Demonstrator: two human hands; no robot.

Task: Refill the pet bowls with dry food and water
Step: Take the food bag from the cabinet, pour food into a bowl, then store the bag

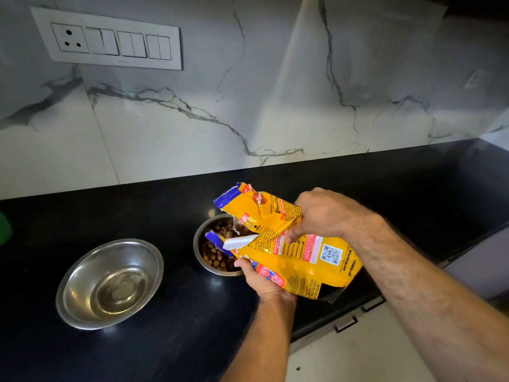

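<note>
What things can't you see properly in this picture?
Head view:
- Kibble bowl: its right side is hidden behind the yellow food bag.
- Left hand: fingers tucked behind the bag.
- Green object: cut off by the left edge.
- Bag's small print: too small to read.

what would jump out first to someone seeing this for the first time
The bright yellow dog food bag, held by both hands over the counter's middle, stands out against the black countertop. Its torn mouth hangs over a steel bowl holding brown kibble. To the left sits a larger steel bowl that seems to hold clear water.
</note>
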